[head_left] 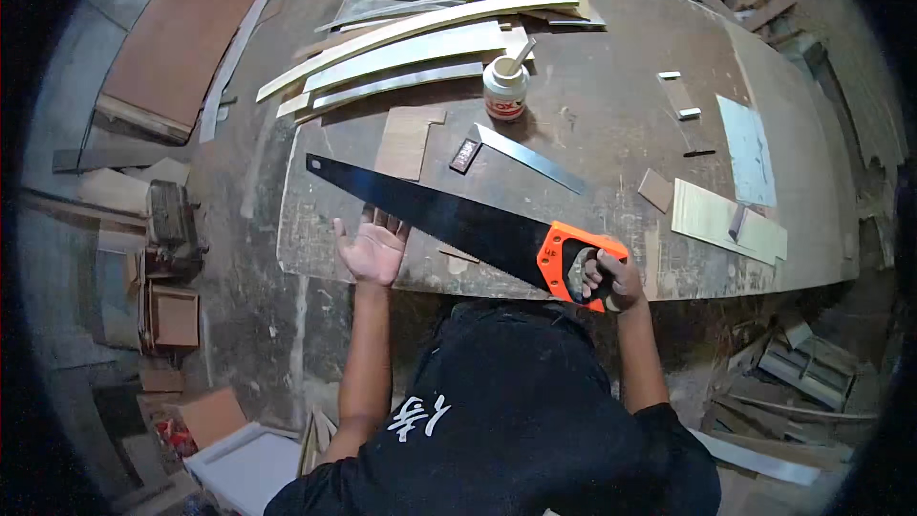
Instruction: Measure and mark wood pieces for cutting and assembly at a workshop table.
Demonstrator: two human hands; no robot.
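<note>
My right hand (614,282) is closed round the orange handle of a handsaw (439,215), which I hold level above the worktable's near edge. Its long black blade reaches to the left, teeth toward me. Palm up and fingers spread, my left hand (373,250) is under the blade near its tip; the blade hides some fingertips, and whether they touch it I cannot tell. Beyond the blade lie a notched thin board (411,143) and what looks like a try square (530,161) with a dark stock. A white glue jar (505,91) with a stick in it stands farther back.
Wood strips (411,53) are piled at the table's far left. On the right lie a pale board (712,220), a small wood piece (655,189), a whitish sheet (747,148) and a black pen (699,153). Scrap wood (812,373) covers the floor at right.
</note>
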